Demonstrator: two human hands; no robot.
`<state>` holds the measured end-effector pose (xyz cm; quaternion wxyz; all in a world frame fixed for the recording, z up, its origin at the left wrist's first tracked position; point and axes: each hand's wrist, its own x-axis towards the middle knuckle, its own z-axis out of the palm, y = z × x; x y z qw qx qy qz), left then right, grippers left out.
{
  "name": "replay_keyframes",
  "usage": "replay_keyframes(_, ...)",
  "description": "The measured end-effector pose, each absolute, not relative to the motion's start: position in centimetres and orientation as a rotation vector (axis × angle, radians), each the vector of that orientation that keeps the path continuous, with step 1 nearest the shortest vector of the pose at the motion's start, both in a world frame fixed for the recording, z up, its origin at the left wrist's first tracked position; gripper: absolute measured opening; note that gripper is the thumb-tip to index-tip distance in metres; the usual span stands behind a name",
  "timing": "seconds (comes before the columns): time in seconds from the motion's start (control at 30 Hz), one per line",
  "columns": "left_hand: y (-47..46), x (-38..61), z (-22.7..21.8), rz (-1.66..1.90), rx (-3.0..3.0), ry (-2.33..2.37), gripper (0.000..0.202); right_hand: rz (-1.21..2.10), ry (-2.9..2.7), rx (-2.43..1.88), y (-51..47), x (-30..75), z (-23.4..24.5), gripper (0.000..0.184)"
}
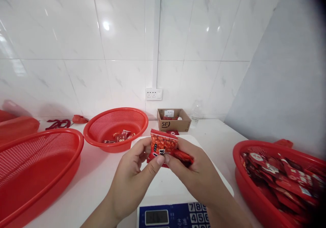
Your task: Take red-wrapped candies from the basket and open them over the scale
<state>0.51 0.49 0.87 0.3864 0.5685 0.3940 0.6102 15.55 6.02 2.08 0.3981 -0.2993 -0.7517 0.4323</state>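
Observation:
Both hands meet over the white pan [173,187] of a weighing scale. My left hand [134,173] pinches a small red snack packet [161,144] with a crimped top edge, its thumb pressed on the front. My right hand [196,167] grips a second red snack packet [183,157], partly hidden by its fingers, and its thumb tip touches the first one. Below them is the scale's blue keypad panel [175,217], its display hard to read.
A red basket [254,183] heaped with red packets stands at right. At left are a large red basket [73,163] and a farther red basket [114,148] with several packets. An SF cardboard box [175,124] and a clear plastic thing [196,110] stand by the wall.

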Motion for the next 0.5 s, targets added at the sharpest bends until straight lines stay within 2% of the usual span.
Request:
replay_keyframes(0.17, 0.32, 0.2, 1.27, 1.554, 1.406, 0.987, 0.016, 1.102, -1.975, -0.751, 5.79, 15.9, 2.18, 0.012)
replay_keyframes(0.33, 0.13, 0.12, 1.37, 1.566, 1.403, 0.984, 0.015, 1.024, -2.04, -0.738, 5.58, 16.02, 2.28, 0.019)
replay_keyframes(0.5, -0.14, 0.24, 1.23, 1.56, 1.353, 0.975, 0.013, 1.072, -2.08, -0.687, 5.5, 15.71, 2.23, 0.008)
